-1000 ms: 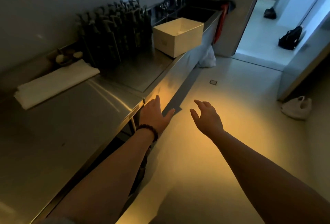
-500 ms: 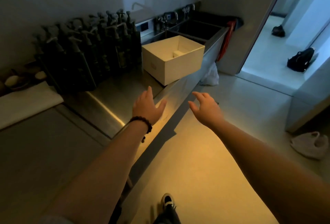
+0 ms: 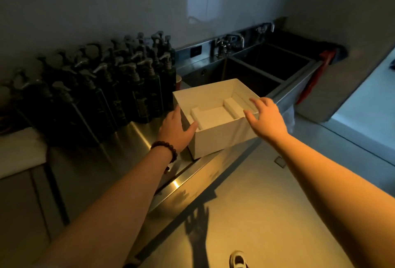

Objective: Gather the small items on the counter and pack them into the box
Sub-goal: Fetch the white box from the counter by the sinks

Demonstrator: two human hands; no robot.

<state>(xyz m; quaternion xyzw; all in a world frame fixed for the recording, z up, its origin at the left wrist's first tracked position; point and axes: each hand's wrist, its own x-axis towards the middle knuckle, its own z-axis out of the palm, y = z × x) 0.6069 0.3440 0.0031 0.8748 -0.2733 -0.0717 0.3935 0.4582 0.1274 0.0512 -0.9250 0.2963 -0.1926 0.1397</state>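
Both hands spread, flanking box [image 3: 222, 137]: left hand [image 3: 176, 129] at near-left corner, right hand [image 3: 266, 119] over right rim. Grip low on walls, lift level off surface [image 3: 89, 173].

I see a shiny, smooth metal bench [image 3: 136, 139]. The white box [image 3: 222, 139] looks like dull paper card. The dark bottles [image 3: 119, 88] look shiny, like plastic.

Dark pump bottles [image 3: 119, 84] beside sink [image 3: 267, 64]
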